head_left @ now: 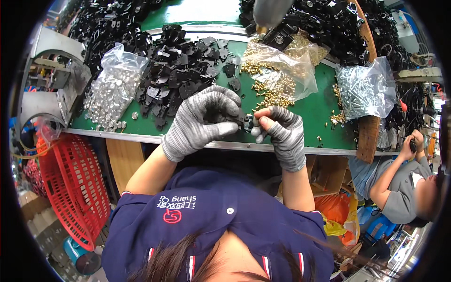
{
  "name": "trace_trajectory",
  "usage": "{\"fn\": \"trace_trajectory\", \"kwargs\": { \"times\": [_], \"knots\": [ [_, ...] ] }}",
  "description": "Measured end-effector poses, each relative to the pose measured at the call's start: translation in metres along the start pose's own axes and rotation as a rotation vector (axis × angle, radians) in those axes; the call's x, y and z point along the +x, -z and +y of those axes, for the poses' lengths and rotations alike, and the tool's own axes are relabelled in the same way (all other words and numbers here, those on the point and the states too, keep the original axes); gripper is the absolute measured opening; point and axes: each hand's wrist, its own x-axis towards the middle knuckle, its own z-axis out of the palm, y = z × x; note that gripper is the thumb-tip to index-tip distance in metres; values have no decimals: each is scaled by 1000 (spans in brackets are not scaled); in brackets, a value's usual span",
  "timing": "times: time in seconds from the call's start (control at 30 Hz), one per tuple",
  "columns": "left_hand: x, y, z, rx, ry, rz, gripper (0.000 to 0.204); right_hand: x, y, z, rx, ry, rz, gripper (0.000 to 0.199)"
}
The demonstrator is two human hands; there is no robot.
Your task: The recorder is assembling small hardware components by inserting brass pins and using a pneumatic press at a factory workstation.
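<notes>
Both my hands wear grey striped knit gloves and meet at the front edge of the green-topped bench [324, 113]. My left hand [202, 123] curls around a small black metal part [245, 123], thumb pressed along it. My right hand [282, 134] pinches the same part from the right with thumb and fingertips. Just behind my hands loose brass rivets [272, 97] spill from a clear bag [282, 63]. A pile of black stamped plates [181, 70] lies behind my left hand.
A clear bag of silver discs [112, 89] sits at the left, a bag of silver screws [364, 89] at the right beside a wooden board [368, 136]. More black parts [329, 26] heap at the back. A red plastic basket [70, 183] stands lower left. Another person [399, 188] works at the right.
</notes>
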Motion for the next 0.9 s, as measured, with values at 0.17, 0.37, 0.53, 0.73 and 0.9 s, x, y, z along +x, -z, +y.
{"fn": "trace_trajectory", "kwargs": {
  "times": [0.17, 0.37, 0.53, 0.73, 0.9],
  "knots": [
    [8, -6, -2, 738, -391, -15, 21, -19, -6, 5, -56, 51, 61, 9],
    [11, -1, -21, 894, -537, -4, 26, -26, -17, 24, 5, 79, 96, 10],
    [7, -7, -27, 904, -573, 29, 24, -23, -24, 31, 45, 146, 176, 9],
    [3, -7, -30, 962, -637, 58, 23, -23, -26, 38, 55, 184, 168, 9],
    [-2, -9, -31, 935, -579, 108, 25, -20, -26, 36, 106, 171, 154, 8]
  ]
}}
